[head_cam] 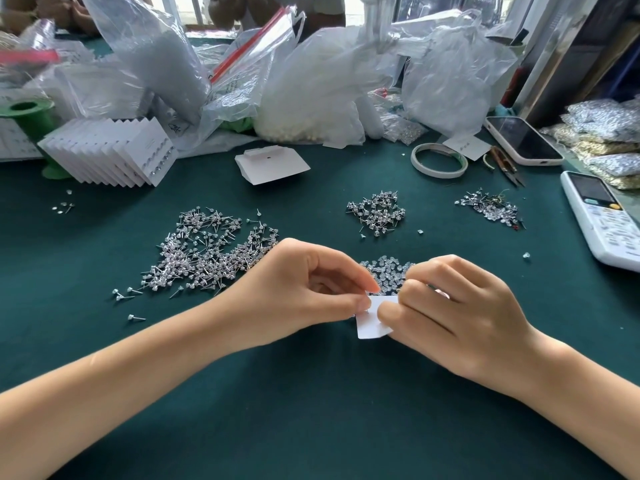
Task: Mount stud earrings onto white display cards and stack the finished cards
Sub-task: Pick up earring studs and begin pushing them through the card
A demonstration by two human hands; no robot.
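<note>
A small white display card (372, 320) is held between both hands just above the green table. My left hand (304, 292) pinches its left edge with thumb and forefinger. My right hand (446, 313) grips its right side with curled fingers, hiding most of the card. A big pile of stud earrings (207, 254) lies left of my hands. Clear earring backs (384, 270) lie just behind my fingers. Two smaller stud piles (377, 213) (488, 207) sit farther back. A fanned stack of finished cards (110, 154) stands at the back left, and blank cards (273, 164) lie at the middle.
Plastic bags (329, 84) of supplies crowd the back of the table. A tape roll (439, 160), snips (505, 164), a phone (523, 140) and a white calculator (602, 220) lie at the right. A green spool (31, 116) stands far left. People sit across the table.
</note>
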